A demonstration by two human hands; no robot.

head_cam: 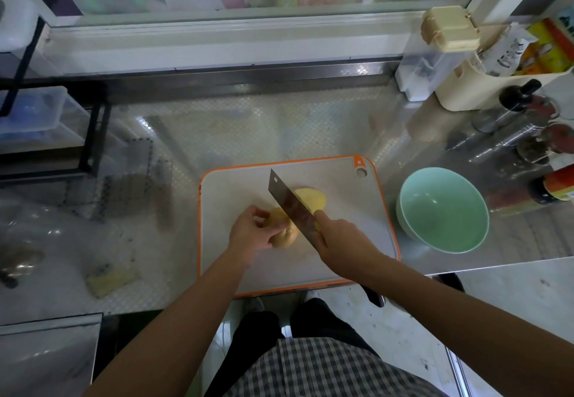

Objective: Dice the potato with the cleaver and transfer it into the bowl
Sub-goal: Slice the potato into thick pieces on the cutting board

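A white cutting board (236, 185) with an orange rim lies on the steel counter in front of me. On it the potato is split in two. My left hand (253, 232) holds the skin-side half (284, 229). The other half (312, 199) lies cut face up just right of the blade. My right hand (341, 238) grips the cleaver (290, 204), index finger along the blade, which stands between the two halves. A mint green bowl (442, 210) sits empty to the right of the board.
Bottles and jars (521, 111) crowd the right back corner beside a cream caddy (484, 89). A black rack with clear bins (40, 114) stands at the left. A yellow sponge (110, 278) lies near the front left edge.
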